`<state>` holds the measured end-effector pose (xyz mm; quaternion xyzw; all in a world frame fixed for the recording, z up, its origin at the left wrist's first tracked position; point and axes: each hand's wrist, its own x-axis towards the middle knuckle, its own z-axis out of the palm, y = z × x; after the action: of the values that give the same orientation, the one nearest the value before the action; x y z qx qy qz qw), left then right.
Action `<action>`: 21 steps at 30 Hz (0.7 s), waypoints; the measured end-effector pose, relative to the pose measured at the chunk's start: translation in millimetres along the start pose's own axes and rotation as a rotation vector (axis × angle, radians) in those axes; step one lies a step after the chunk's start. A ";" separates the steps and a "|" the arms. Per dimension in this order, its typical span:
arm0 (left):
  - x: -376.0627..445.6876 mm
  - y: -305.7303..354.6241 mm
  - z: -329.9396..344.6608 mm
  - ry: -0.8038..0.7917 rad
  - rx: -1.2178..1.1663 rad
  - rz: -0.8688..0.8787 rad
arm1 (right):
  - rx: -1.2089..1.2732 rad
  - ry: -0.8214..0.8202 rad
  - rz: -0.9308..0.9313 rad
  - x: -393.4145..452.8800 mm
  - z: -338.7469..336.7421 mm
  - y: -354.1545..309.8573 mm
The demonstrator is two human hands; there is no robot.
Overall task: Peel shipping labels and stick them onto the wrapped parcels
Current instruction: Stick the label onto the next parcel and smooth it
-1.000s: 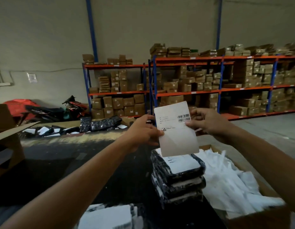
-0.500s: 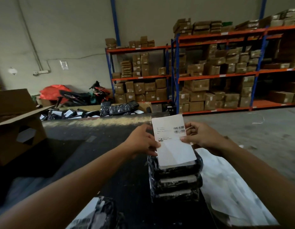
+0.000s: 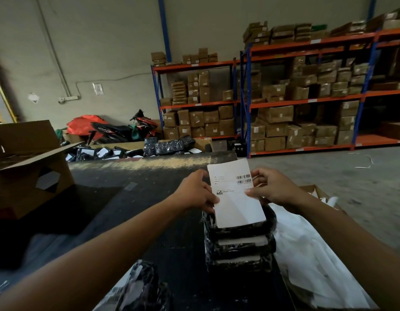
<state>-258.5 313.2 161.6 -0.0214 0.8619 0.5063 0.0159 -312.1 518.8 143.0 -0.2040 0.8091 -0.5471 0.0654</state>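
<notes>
A white shipping label (image 3: 236, 198) with barcodes near its top right is held between both hands. My left hand (image 3: 195, 193) pinches its left edge. My right hand (image 3: 272, 189) pinches its right edge just under the barcodes. The label's lower end lies over the top parcel of a stack of three black-wrapped parcels (image 3: 239, 245) on the dark table (image 3: 127, 209). Another wrapped parcel (image 3: 138, 288) with a white label lies at the near edge.
A cardboard box (image 3: 324, 254) full of white backing sheets stands to the right of the stack. An open carton (image 3: 26, 167) sits on the left. More black parcels (image 3: 131, 150) lie beyond the table's far end. Shelves of brown boxes (image 3: 284, 97) line the back wall.
Both hands have brought the label down from in front of me onto the top of the parcel stack. The camera has turned left and tilted down.
</notes>
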 end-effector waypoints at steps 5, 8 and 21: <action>-0.7 -0.8 3.2 0.023 0.047 0.012 | -0.018 0.011 -0.001 -0.2 1.9 3.9; -1.5 -0.6 4.1 0.028 0.058 0.017 | -0.027 0.010 0.000 0.4 1.8 3.4; -2.8 2.0 3.3 0.071 0.063 0.071 | 0.023 0.045 -0.045 0.4 1.8 3.3</action>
<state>-255.8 317.1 161.8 -0.0084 0.8776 0.4782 -0.0319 -312.7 518.2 139.4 -0.2089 0.7992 -0.5623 0.0371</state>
